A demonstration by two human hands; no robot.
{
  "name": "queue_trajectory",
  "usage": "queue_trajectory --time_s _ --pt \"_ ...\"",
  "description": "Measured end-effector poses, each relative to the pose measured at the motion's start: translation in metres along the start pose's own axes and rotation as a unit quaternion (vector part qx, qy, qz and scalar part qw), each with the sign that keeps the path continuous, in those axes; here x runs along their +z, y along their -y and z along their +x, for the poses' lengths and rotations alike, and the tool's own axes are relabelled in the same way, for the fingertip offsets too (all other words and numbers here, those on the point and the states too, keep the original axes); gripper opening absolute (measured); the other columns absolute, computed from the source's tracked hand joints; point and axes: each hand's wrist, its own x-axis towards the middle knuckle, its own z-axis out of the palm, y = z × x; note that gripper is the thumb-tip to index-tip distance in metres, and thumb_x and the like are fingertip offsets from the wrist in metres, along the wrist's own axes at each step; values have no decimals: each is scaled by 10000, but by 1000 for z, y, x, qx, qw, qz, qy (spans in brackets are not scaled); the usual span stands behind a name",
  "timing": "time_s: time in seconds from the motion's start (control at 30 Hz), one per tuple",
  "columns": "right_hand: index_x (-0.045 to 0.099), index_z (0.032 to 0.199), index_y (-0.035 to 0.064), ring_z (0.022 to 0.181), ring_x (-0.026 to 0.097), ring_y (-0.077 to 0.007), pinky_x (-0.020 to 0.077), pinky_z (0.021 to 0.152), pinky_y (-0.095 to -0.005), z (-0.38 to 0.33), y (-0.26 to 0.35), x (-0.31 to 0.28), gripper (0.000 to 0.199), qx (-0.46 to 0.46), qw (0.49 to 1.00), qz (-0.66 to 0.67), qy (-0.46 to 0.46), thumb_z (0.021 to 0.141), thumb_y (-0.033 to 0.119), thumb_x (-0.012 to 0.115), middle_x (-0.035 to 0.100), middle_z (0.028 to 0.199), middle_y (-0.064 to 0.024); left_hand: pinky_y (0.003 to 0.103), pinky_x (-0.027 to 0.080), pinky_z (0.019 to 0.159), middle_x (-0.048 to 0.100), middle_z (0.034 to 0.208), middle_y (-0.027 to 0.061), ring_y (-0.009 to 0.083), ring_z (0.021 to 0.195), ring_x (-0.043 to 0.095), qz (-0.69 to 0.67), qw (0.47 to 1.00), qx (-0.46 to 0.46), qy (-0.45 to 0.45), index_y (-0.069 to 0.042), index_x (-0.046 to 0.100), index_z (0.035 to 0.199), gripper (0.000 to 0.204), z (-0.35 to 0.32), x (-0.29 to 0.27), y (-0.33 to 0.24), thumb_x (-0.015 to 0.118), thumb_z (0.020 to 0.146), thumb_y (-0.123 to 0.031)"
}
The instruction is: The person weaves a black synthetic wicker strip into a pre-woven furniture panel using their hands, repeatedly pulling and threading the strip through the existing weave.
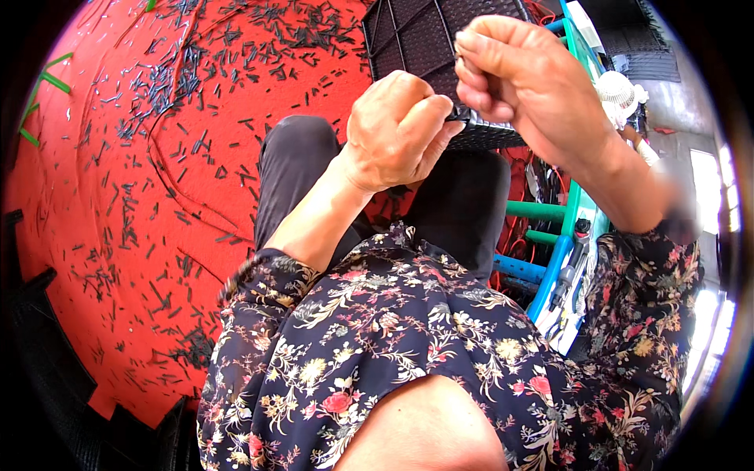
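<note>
A black mesh panel with a wire frame [424, 35] rests against my knees, tilted away from me. My left hand [397, 129] is closed on its near edge, thumb pressed to the rim. My right hand [514, 74] is raised beside the panel's right edge, fingertips pinched together on something small and dark that I cannot make out. My dark trousers [294, 169] and floral sleeves fill the lower part of the view.
A red floor mat [118, 196] on the left is strewn with several short dark wire offcuts. A blue and green metal rack [561, 235] with a tool on it stands to the right. Dark mesh pieces [47, 369] lie at lower left.
</note>
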Motion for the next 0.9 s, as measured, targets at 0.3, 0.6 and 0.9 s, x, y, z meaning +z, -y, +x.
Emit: queue_trajectory --time_s 0.3,0.6,0.9 --pt "557 723 58 475 480 -78 375 441 -185 14 -15 -8 250 46 993 99 -46 925 200 514 567 617 -28 329 412 471 503 672 85 240 539 498 -28 999 -21 16 -19 570 806 236 8 -7 -6 714 653 -125" --pt "578 745 14 489 452 -54 389 471 -209 39 -35 -26 240 -99 986 -135 -13 899 196 550 516 596 14 305 417 445 524 668 116 233 542 515 -21 999 -25 23 25 571 805 254 2 -4 -3 731 651 -98" --pt "598 863 9 588 497 -166 420 447 -261 39 -32 -54 150 -701 507 -502 4 731 57 650 509 740 -48 298 437 450 545 666 112 235 540 543 -21 1000 -6 10 18 571 802 252 5 -8 -1 744 672 -111"
